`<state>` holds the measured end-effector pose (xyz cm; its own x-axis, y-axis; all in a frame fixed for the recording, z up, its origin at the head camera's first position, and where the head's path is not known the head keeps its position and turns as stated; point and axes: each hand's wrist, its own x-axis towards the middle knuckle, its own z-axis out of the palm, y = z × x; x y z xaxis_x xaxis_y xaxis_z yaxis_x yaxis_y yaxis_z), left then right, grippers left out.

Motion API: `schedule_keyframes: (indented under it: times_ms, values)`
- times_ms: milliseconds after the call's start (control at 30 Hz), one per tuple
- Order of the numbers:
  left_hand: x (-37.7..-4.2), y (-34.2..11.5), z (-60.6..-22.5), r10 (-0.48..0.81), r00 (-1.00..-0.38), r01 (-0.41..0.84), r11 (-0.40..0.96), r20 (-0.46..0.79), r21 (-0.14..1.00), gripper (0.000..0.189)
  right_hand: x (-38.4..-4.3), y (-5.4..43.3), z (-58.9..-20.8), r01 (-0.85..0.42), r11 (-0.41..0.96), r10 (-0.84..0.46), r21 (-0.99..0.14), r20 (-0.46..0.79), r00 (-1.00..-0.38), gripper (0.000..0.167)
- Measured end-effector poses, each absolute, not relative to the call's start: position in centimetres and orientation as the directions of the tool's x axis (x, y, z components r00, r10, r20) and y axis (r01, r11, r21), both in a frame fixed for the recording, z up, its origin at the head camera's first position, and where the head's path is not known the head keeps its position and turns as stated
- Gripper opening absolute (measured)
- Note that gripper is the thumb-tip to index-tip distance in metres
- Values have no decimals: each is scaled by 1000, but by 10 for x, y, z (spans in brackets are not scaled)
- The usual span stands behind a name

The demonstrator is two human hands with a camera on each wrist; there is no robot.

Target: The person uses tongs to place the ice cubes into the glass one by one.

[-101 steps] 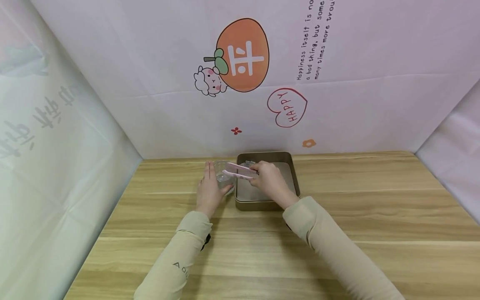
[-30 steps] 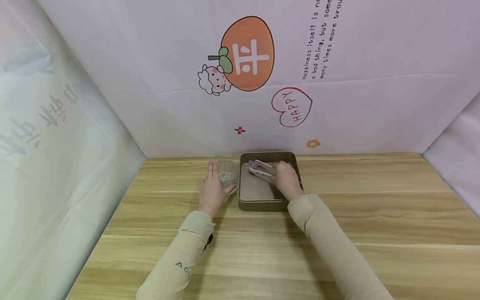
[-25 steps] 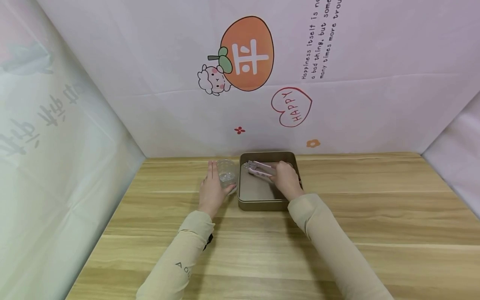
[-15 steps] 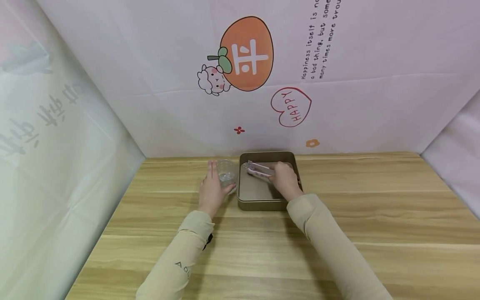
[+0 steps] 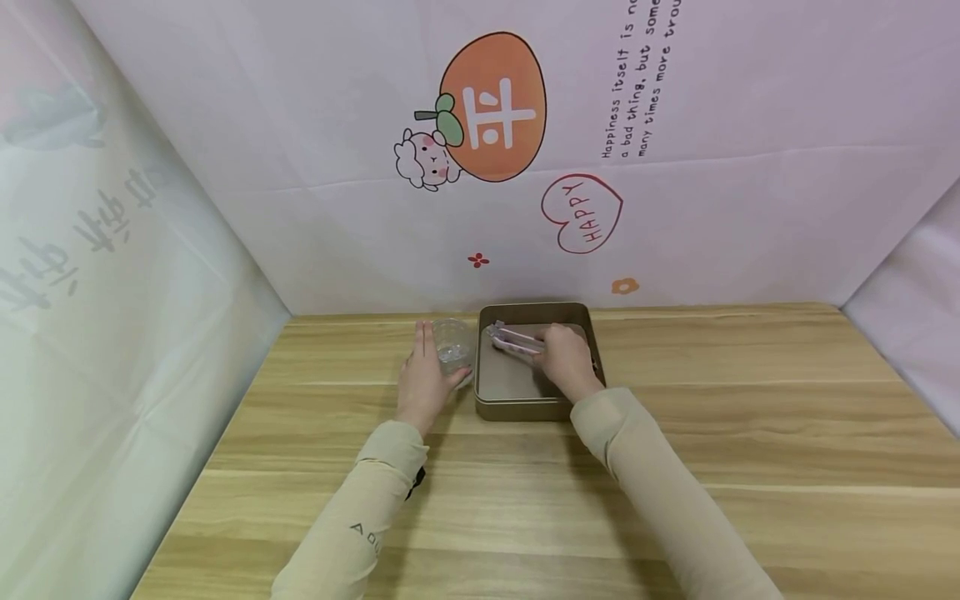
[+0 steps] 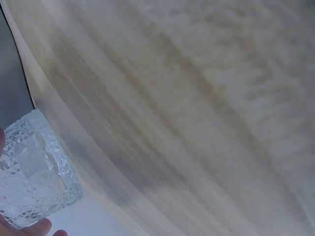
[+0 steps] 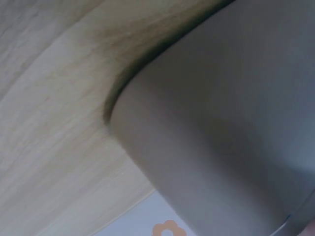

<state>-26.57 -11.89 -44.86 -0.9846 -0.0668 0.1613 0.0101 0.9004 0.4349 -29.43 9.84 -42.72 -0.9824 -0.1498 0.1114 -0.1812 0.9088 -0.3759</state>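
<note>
My left hand (image 5: 422,379) holds a clear patterned drinking glass (image 5: 452,343), fingers along its left side and thumb at its lower right. Clear chunks lie low inside it. In the left wrist view the cut-textured glass (image 6: 37,169) shows at the lower left, with fingertips (image 6: 42,227) against it. My right hand (image 5: 566,354) grips pale pink tongs (image 5: 517,342) over the open metal tin (image 5: 525,411). The tong tips are close together at small clear cube-like pieces (image 5: 497,327) in the tin's far left corner; whether they pinch one I cannot tell.
The tin stands right of the glass, near the back edge of the wood-grain table (image 5: 480,500). Behind rises a printed white cloth backdrop (image 5: 337,233), with another pale sheet (image 5: 135,333) at the left. In the right wrist view the tin's wall (image 7: 162,132) fills much of the frame.
The tongs were over the glass earlier, then moved right into the tin. Over the last second they slid slightly left and their tips came closer together. My left hand stayed at the glass.
</note>
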Motion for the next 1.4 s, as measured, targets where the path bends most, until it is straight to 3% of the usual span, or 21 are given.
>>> schedule_keyframes:
  times_ms: [567, 1033, 1400]
  values:
    - [-264, -117, -448, -68, -985, 6, 902, 157, 432, 106, -291, 106, -424, -146, 898, -107, -415, 117, -987, 32]
    - [-262, -117, -444, -63, -985, 13, 902, 160, 432, 105, -289, 115, -405, -253, 864, -143, -436, 269, -952, 28]
    - [-263, -117, -444, -64, -983, 16, 903, 170, 429, 105, -282, 105, -390, -288, 843, -169, -454, 285, -944, 27]
